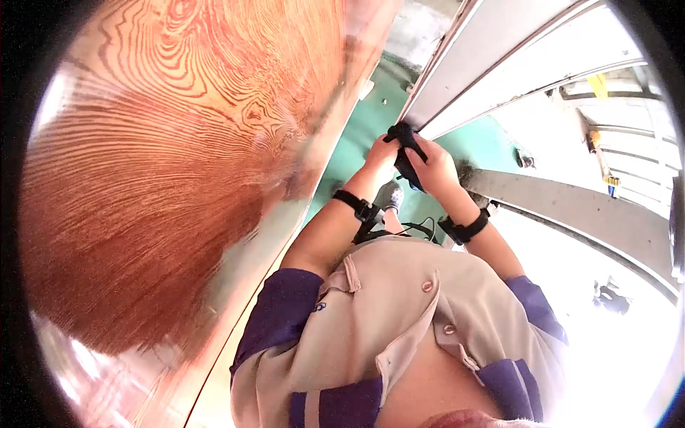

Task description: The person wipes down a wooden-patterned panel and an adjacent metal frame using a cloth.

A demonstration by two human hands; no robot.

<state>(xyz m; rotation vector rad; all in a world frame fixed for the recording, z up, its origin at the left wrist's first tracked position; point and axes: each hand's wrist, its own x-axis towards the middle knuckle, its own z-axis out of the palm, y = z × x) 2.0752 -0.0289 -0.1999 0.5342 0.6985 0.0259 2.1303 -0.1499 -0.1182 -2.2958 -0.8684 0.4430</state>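
In front of my body, both hands hold a black item with a strap or loop on top, perhaps a small pouch (405, 151); its exact kind is unclear. My left hand (382, 154) is closed on its left side. My right hand (437, 170) grips it from the right, with the thumb lying along the strap. A black band with a small box is fastened round my left wrist (351, 203), and a similar band (465, 230) is on my right wrist. The fingertips behind the black item are hidden.
To the left stands a large glossy wood-grain panel (193, 171) with a pale edge. Light metal-framed panels (492, 53) rise ahead on the right, above a green floor (371, 107). A metal beam (564, 200) runs along the right, near a shelf rack (628, 118).
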